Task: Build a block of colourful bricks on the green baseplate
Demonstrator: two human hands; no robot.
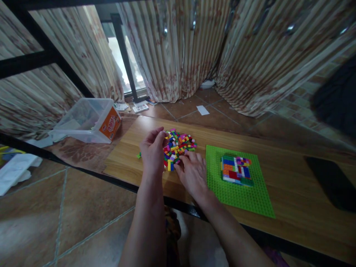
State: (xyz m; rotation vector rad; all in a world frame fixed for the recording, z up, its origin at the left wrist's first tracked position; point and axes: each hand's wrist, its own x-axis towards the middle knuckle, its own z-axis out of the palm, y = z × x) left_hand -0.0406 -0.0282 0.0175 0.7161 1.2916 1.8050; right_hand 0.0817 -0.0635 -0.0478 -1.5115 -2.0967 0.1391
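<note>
Small plastic building bricks (182,142) in many colours lie in a loose pile on the wooden table. My left hand (152,148) is raised over the pile's left side, thumb and fingertips pressed together; whatever they pinch is too small to make out. My right hand (193,170) reaches to the pile's near right edge, thumb and forefinger apart beside the loose bricks. A blue and yellow brick pair (170,165) sits just left of its thumb. Right of this hand, a green baseplate (244,202) carries a multicoloured brick build (232,170), several bricks wide.
The wooden table (292,185) has a dark flat object (330,181) at its right. A clear plastic bin (83,122) with an orange label stands left, beyond the table's end. Curtains (172,52) hang behind; a white paper (203,110) lies on the tiled floor.
</note>
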